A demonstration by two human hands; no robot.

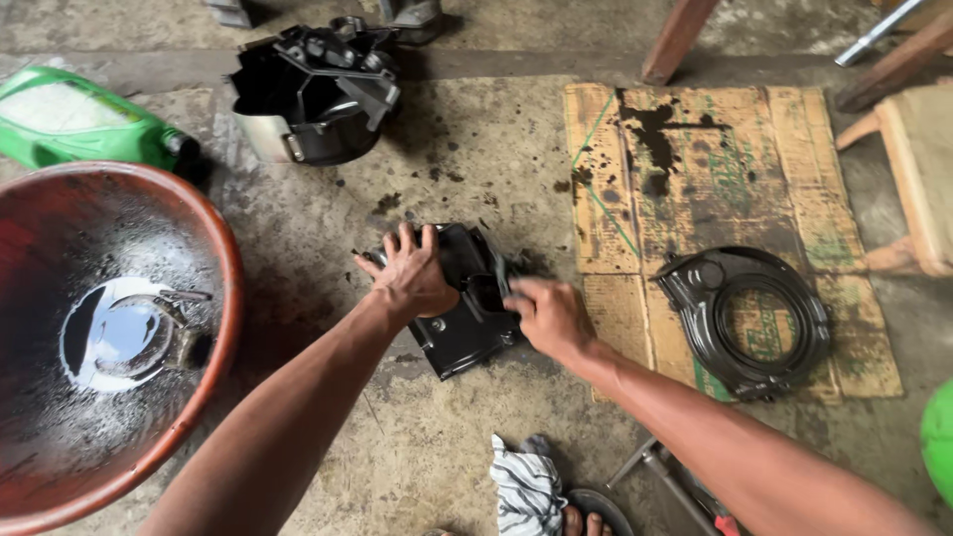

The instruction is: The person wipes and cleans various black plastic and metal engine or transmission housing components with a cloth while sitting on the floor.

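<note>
Both hands on a black plastic housing [467, 318] on the oily concrete floor [417, 457].
Left hand [412, 278] presses its top, fingers spread; right hand [546, 316] grips its right edge, beside stained cardboard [695, 179] bearing a black ring-shaped cover [749, 318].

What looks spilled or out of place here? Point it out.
Dark oily stains have soaked the flattened cardboard near its top edge, with smaller spatters on the concrete floor beside it. The red basin is grimy inside. Both hands rest on a black housing part, which looks intact.
</note>
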